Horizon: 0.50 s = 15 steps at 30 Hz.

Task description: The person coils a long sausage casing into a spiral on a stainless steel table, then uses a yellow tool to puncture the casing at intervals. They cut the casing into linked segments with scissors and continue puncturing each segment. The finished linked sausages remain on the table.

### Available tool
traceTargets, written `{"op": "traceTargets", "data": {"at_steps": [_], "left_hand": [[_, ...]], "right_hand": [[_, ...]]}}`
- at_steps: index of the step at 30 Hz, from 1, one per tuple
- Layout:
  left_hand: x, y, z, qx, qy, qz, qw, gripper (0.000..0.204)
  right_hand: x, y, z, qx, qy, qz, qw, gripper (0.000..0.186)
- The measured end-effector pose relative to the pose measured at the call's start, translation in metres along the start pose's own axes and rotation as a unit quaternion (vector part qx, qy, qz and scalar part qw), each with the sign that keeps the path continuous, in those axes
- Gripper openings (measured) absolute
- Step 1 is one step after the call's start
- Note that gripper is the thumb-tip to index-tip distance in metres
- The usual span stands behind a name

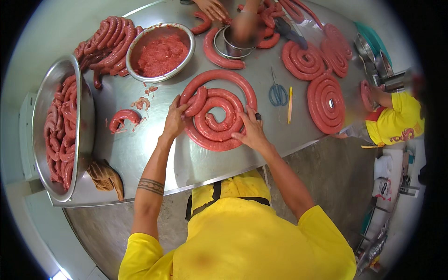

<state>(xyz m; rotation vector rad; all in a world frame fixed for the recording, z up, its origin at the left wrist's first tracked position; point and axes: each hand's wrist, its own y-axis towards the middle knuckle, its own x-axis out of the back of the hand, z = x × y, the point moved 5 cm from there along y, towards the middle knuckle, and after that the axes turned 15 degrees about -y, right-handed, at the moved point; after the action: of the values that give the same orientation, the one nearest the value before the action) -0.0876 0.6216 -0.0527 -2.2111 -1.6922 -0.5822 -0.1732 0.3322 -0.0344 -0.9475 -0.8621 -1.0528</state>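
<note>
A long raw red sausage (220,146) lies coiled in a loose spiral on the steel table in front of me. One short end doubles over the turns at the coil's left. My left hand (175,116) is closed on the sausage there, fingers at its outer edge. On the opposite side, my right hand (254,131) rests against the outer turns, its fingers spread; a dark ring is on one finger. To the right lie blue-handled scissors (278,95) and a thin yellow tool (290,105).
Sausages fill a large steel basin (87,135) at left; a brown cloth (104,179) lies beside it. A bowl (186,65) holds ground meat. Finished spirals (322,103) lie right. Another person's hands (212,8) work across the table (154,175); a person in yellow (402,116) stands right.
</note>
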Motion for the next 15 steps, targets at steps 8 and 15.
{"op": "traceTargets", "data": {"at_steps": [8, 15], "left_hand": [[-0.063, -0.033, -0.070, -0.050, -0.053, 0.015, 0.997, 0.051], [-0.098, -0.038, -0.069, 0.036, 0.178, -0.072, 0.981, 0.057]], "right_hand": [[-0.008, 0.033, 0.027, 0.053, -0.054, -0.092, 0.993, 0.091], [-0.002, 0.041, 0.008, 0.102, -0.049, -0.046, 0.992, 0.083]]}}
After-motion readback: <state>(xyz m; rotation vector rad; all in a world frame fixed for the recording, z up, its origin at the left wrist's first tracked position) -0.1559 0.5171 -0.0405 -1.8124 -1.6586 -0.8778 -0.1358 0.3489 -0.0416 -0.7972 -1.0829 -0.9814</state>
